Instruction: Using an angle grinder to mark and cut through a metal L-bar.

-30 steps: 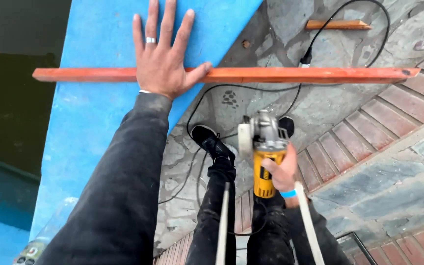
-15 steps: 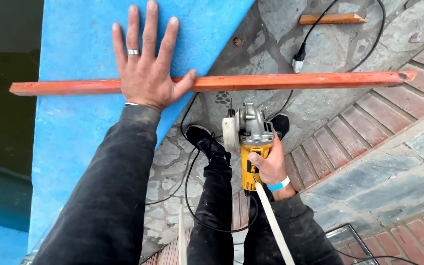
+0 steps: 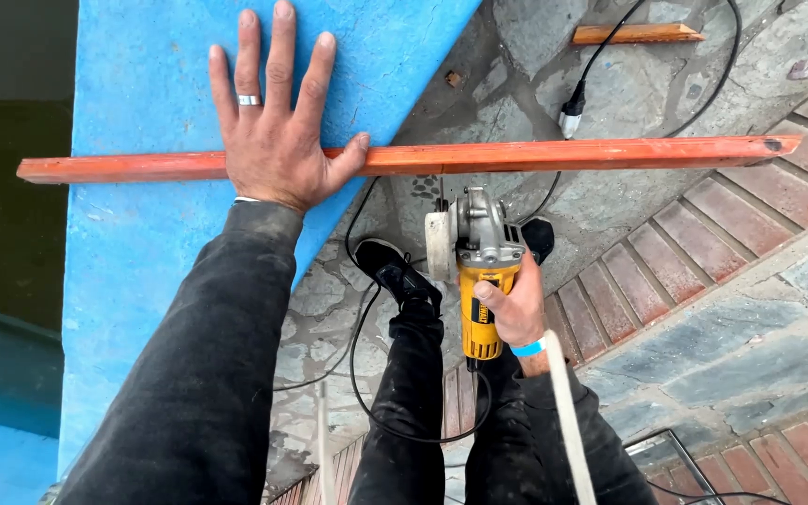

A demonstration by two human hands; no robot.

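Observation:
A long orange-red metal bar (image 3: 554, 154) lies across a blue slab (image 3: 142, 243) and sticks out to the right over the ground. My left hand (image 3: 278, 131), with a ring on one finger, presses flat on the bar and the slab, fingers spread. My right hand (image 3: 514, 309) grips the yellow body of an angle grinder (image 3: 474, 257). The grinder's disc sits just below the bar, near its middle. Whether the disc touches the bar cannot be told.
Below are my dark trousers and black shoes (image 3: 395, 271) on stone paving with red brick strips (image 3: 703, 234). A black cable (image 3: 367, 374) loops on the ground to a plug (image 3: 570, 117). A short orange piece (image 3: 633, 34) lies at the top right. Dark water lies left.
The grinder has risen closer to the bar. My left hand has kept its flat hold on the bar while the view shifted slightly.

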